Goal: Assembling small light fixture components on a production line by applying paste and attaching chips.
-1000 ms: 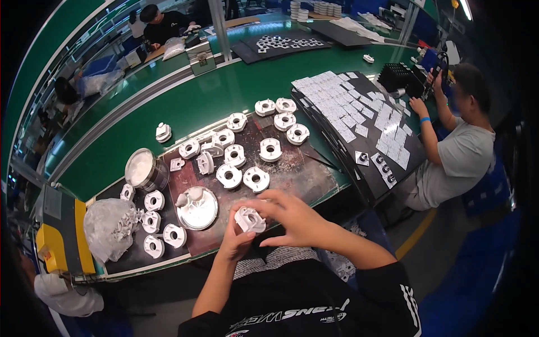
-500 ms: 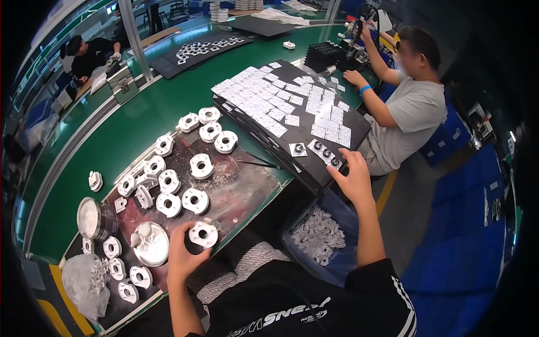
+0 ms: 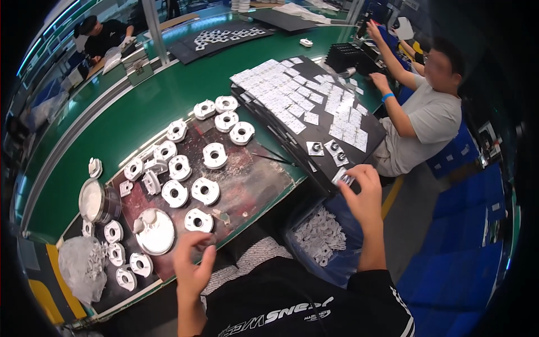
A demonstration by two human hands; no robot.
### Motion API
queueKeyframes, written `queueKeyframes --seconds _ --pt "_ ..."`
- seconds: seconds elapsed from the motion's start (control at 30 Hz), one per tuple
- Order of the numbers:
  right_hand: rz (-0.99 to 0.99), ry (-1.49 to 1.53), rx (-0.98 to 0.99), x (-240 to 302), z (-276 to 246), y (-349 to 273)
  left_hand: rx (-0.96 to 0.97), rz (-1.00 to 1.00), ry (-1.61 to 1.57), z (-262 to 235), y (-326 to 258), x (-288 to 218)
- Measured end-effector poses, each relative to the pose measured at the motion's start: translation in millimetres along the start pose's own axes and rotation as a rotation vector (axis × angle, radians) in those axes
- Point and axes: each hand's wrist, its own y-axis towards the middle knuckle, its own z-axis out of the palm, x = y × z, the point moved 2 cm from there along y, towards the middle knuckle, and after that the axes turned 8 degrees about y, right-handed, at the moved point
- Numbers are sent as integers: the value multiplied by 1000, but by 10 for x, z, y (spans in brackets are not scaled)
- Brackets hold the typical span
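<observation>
My left hand [image 3: 193, 261] is at the near edge of the work board, fingers curled apart with nothing seen between them. Just beyond its fingertips lies a white round housing [image 3: 199, 221] with a dark central hole. Over the near corner of the black panel stack, my right hand [image 3: 364, 196] pinches a small white square plate [image 3: 343, 177] with a dark round part on it. Beside that hand lie similar plates with black round parts [image 3: 338, 156], and another such plate [image 3: 315, 148] to their left. Several more white housings [image 3: 205, 191] are spread over the work board.
Flat white square plates [image 3: 281, 90] cover much of the black panel [image 3: 303, 132]. A tub of white paste [image 3: 92, 201], a paste-smeared white dish [image 3: 163, 231] and a plastic bag [image 3: 82, 269] stand at left. Below is a blue-lined bin [image 3: 320, 236] of white pieces. A co-worker [image 3: 421, 112] sits at right.
My left hand has let go of the near housing and drawn back from it. My right hand has taken one square plate away from the row, toward me. The view has shifted a little.
</observation>
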Motion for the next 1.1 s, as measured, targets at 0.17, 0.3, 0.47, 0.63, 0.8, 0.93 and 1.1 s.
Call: queueKeyframes --seconds 0.17,0.3,0.47,0.63,0.8,0.93,1.1 --pt "-379 361 339 975 508 -119 346 -311 -460 541 9 -195" --pt "-513 458 483 1374 814 -222 372 -386 -485 663 -119 -11" --pt "-371 741 502 1538 1092 -184 125 -631 -1208 630 -287 98" --pt "-252 971 684 1406 1479 -442 15 -675 -1388 733 -366 119" --pt "232 1336 706 1378 1764 -359 -335 -383 -596 582 -369 356" --pt "-400 782 868 1524 1949 163 -392 -184 502 273 -64 414" --pt "-720 665 1002 1727 2229 309 -229 -174 542 222 32 667"
